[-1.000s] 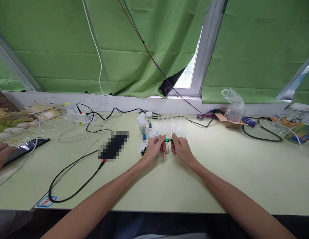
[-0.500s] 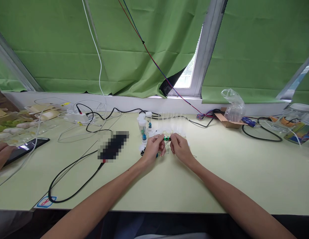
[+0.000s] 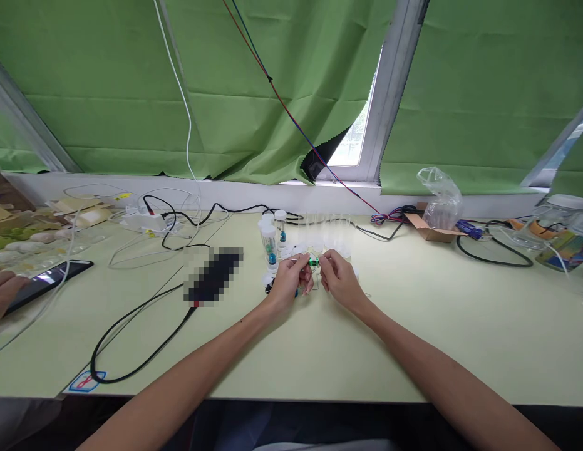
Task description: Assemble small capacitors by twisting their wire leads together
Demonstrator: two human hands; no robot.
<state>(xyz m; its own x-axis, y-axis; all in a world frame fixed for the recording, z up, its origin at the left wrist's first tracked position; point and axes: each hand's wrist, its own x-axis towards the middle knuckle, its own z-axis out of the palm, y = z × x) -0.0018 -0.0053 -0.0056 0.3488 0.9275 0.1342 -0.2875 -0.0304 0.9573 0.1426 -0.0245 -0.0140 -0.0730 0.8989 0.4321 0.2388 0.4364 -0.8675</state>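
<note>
My left hand (image 3: 289, 279) pinches a small shiny green piece (image 3: 314, 262) between thumb and fingertips, above the table. A thin pale rod seems to run left from it over that hand. My right hand (image 3: 339, 275) is closed at the right end of the green piece; its fingertips hide what they grip there. Clear tubes with white caps (image 3: 268, 233) stand just behind my left hand, with teal and green bits inside. More clear cups (image 3: 314, 233) are behind both hands. Partly under my left hand lie dark and blue bits, and thin wire (image 3: 317, 282) shows between the hands.
A pixelated dark device (image 3: 216, 274) with a black cable (image 3: 126, 381) lies to the left. Another person's hand (image 3: 4, 291) touches a phone (image 3: 49, 285) at the far left. An open cardboard box (image 3: 434, 233) and clear jars (image 3: 566, 216) stand at the right. Behind hangs green cloth (image 3: 291, 94).
My right fingertips have shifted slightly left and up, closer to the green piece. The dark bit seen at its right end before no longer shows. My left hand is almost still.
</note>
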